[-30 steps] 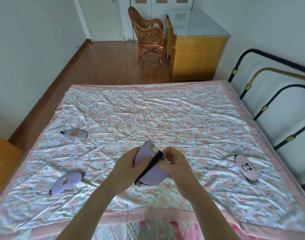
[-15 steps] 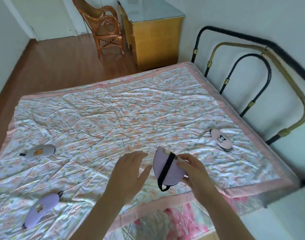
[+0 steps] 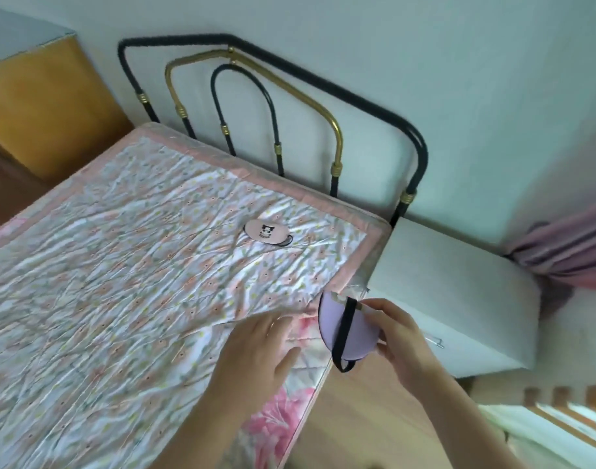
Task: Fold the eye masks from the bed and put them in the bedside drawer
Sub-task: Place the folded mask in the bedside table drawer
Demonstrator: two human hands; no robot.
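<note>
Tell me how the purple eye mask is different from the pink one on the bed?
The purple eye mask is folded in half and held up in the right hand; the pink eye mask lies flat and unfolded on the quilt, untouched. The purple eye mask shows a plain side with its black strap across it; the pink eye mask shows a small cartoon picture, its strap mostly tucked beneath. Both have black straps.
</note>
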